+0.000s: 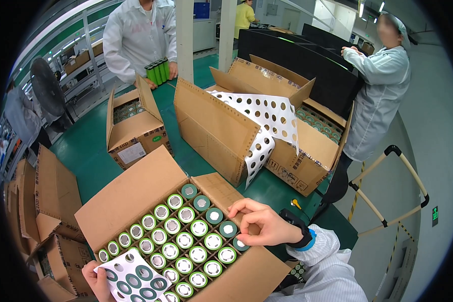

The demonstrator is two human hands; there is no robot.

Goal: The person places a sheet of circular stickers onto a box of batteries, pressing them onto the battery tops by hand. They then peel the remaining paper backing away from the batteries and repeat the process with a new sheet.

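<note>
An open cardboard box (pixel 136 186) in front of me holds rows of upright cylindrical battery cells (pixel 184 240) with bright green wraps, set in a cardboard divider. Cells along the right-hand row carry dark green ring stickers (pixel 214 216) on their tops. My left hand (pixel 96 282) grips a white sheet of ring stickers (pixel 133 277) by its edge, over the box's near left corner. The sheet has dark green rings and some punched-out holes. My right hand (pixel 267 225) is closed, fingers curled, its lowest fingertip at the last ringed cell (pixel 240 243). Anything pinched there is hidden.
Beyond stand a tall open carton (pixel 211 131), a perforated white sheet (pixel 272 113) draped over it, and another carton of cells (pixel 319 123). A smaller carton (pixel 141 133) sits left on the green table (pixel 90 151). Co-workers stand at the far side and right.
</note>
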